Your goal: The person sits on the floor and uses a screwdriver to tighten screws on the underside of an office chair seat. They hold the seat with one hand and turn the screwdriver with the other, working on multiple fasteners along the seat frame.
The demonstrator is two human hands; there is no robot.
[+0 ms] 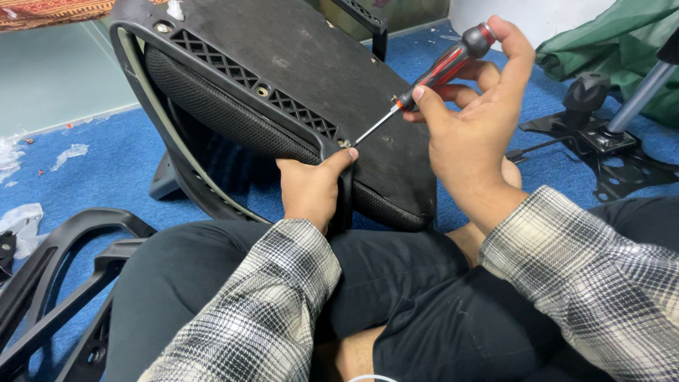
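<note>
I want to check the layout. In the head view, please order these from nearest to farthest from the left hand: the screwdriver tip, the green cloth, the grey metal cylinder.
1. Screwdriver tip: just above the left hand, at the seat edge.
2. Grey metal cylinder: far right, on the black bracket.
3. Green cloth: upper right corner, behind the cylinder.

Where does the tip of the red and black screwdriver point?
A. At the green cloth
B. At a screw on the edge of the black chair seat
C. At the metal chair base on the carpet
B: the right hand holds the screwdriver with its tip at a screw on the chair seat edge, beside the left hand.
</note>
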